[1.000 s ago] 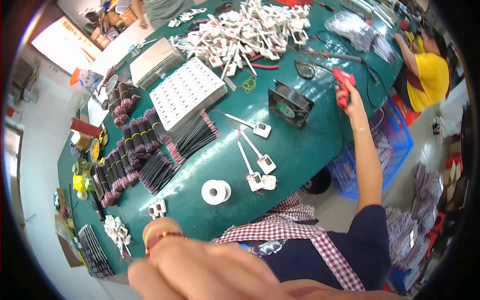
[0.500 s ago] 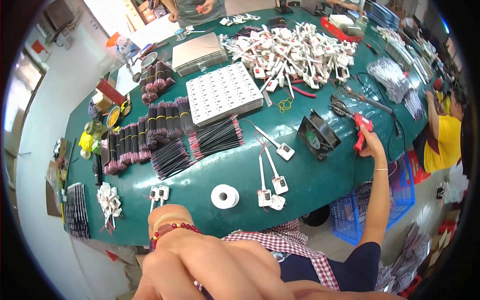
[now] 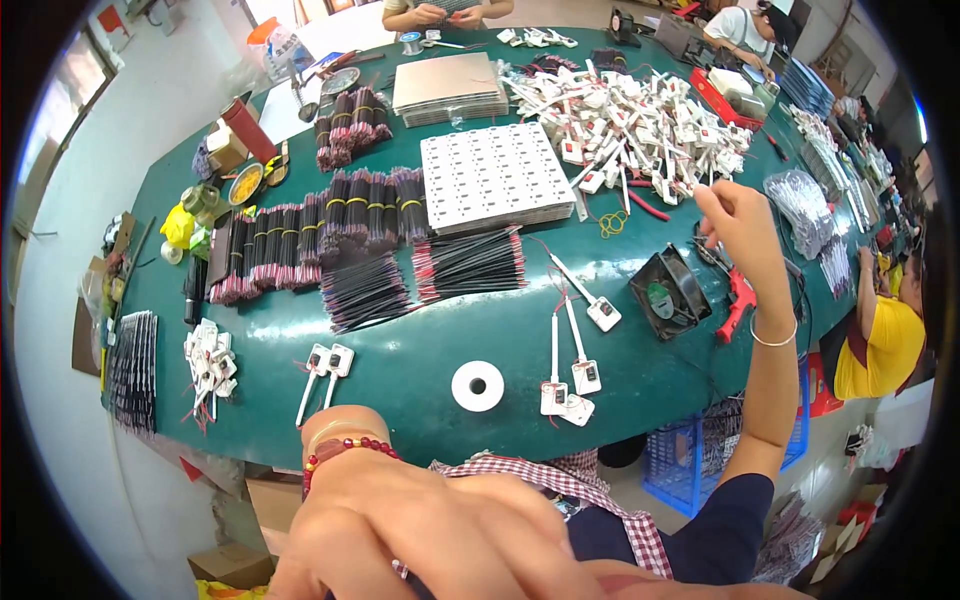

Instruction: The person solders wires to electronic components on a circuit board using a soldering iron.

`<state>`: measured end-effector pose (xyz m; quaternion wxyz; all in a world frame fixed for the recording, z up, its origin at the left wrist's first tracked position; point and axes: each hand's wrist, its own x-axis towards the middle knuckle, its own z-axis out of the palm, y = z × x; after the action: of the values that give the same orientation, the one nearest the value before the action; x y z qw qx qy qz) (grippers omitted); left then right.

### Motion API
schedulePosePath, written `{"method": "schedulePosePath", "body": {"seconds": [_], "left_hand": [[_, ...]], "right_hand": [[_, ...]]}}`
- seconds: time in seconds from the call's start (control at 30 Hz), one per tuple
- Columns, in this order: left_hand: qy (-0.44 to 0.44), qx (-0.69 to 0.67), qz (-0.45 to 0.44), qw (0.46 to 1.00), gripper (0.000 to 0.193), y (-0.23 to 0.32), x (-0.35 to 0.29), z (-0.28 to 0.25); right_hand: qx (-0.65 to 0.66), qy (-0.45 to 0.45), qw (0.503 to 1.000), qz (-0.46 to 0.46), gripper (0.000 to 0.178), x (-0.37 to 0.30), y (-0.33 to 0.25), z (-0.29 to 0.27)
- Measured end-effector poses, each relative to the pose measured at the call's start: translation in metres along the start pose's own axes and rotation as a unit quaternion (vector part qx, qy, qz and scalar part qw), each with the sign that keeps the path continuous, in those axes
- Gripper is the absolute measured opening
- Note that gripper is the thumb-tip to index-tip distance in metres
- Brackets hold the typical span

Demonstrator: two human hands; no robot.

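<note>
My right hand (image 3: pixel 745 230) is raised over the right edge of a pile of white plastic parts (image 3: pixel 640 130) with square heads, stems and red wires. Its fingers are loosely bent and apart, with nothing visible in them. Below it, a red glue gun (image 3: pixel 738 305) lies beside a black square fan (image 3: pixel 668 290). My left hand (image 3: pixel 430 530), wearing a red bead bracelet, looms large at the lower edge; its fingertips run out of the picture. Several wired white parts (image 3: pixel 585 377) lie near the table's front edge, right of a white roll (image 3: pixel 478 386).
On the green table (image 3: pixel 400 370), bundles of black wires (image 3: pixel 375 205) lie beside stacked white perforated panels (image 3: pixel 495 180). Two white parts (image 3: pixel 338 360) lie front left. A blue crate (image 3: pixel 675 470) stands below the right edge. Other people work at the far side and right.
My right hand has let go of the glue gun and moved up toward the pile; the gun now lies on the table. The whole view has shifted. My left hand stays close at the lower edge.
</note>
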<state>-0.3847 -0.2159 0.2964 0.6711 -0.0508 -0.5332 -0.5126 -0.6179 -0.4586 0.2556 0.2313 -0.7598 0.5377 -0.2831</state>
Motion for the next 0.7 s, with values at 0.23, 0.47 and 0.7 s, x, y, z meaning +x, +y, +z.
{"method": "schedulePosePath", "body": {"seconds": [0.23, 0.47, 0.7], "left_hand": [[-0.017, -0.036, 0.031, 0.999, 0.023, 0.048, -0.024, -0.033], [-0.018, -0.077, 0.075, 0.994, 0.026, 0.072, -0.053, -0.052], [0.019, -0.073, 0.107, 0.991, 0.026, 0.098, -0.067, -0.069]], "right_hand": [[-0.031, -0.112, 0.989, -0.095, 0.028, 0.007, -0.060, 0.059], [-0.118, -0.174, 0.966, -0.152, 0.027, 0.015, -0.089, 0.105], [-0.141, -0.227, 0.946, -0.184, 0.026, 0.010, -0.139, 0.148]]}}
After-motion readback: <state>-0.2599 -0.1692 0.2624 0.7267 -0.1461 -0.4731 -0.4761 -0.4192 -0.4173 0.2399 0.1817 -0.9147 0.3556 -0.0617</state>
